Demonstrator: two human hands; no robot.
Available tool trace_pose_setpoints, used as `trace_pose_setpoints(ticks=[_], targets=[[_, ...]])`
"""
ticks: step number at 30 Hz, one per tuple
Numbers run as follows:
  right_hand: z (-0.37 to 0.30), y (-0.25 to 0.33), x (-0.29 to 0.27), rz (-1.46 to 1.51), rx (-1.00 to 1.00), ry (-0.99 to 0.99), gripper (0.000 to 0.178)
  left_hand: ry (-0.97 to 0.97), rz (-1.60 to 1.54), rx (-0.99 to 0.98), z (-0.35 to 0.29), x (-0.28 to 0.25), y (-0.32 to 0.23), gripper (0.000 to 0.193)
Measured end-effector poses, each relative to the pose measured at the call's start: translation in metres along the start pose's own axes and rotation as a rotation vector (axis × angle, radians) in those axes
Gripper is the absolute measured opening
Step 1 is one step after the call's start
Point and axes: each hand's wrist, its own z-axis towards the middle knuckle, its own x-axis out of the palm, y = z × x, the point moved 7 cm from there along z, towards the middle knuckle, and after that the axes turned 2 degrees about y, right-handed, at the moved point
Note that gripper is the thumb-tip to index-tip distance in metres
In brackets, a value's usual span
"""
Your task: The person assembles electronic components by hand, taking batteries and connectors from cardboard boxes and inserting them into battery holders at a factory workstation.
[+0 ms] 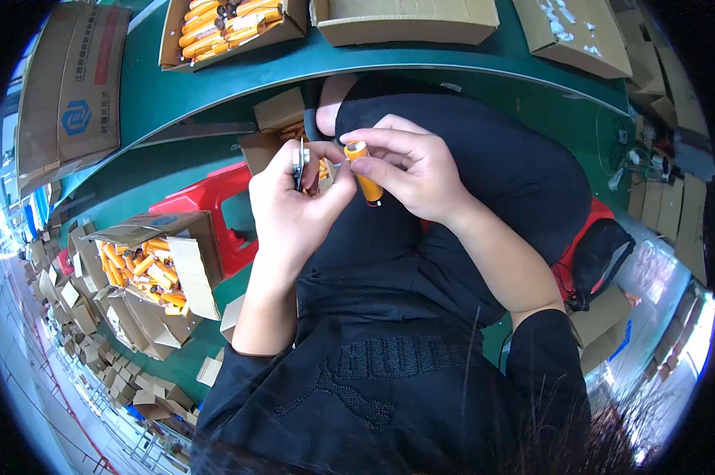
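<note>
Above my lap, my right hand [413, 166] pinches an orange cylindrical battery [369, 188] between thumb and fingers. Its pale round end faces up, and a small white tip with a thin dark wire shows at its lower end. My left hand [290, 202] is closed beside it, its thumb and forefinger reaching close to the battery's upper side. A small circuit board [300, 165] with silvery parts stands on edge in the left fingers. Something small and white shows between the left fingertips and the battery, too small to make out.
On the green table are a carton of orange batteries [229, 28], a shallow carton [405, 30] and a carton with white scraps [571, 39]. At my left, a carton of orange pieces [144, 269] adjoins a red stool [227, 198]. A black bag [603, 253] is at right.
</note>
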Motion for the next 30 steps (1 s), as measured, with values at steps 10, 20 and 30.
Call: trace_pose_setpoints(ticks=[10,20,30], targets=[[0.001,0.013,-0.006,0.423,-0.08,0.025,0.027,-0.104,-0.093,-0.234,-0.001,-0.031,0.037,0.037],[0.005,0.012,-0.001,0.254,-0.086,0.071,0.029,0.029,-0.251,-0.049,-0.01,-0.01,0.001,0.046],[-0.001,0.005,0.001,0.036,-0.107,0.023,0.029,0.046,-0.16,-0.131,-0.01,0.002,0.003,0.04]])
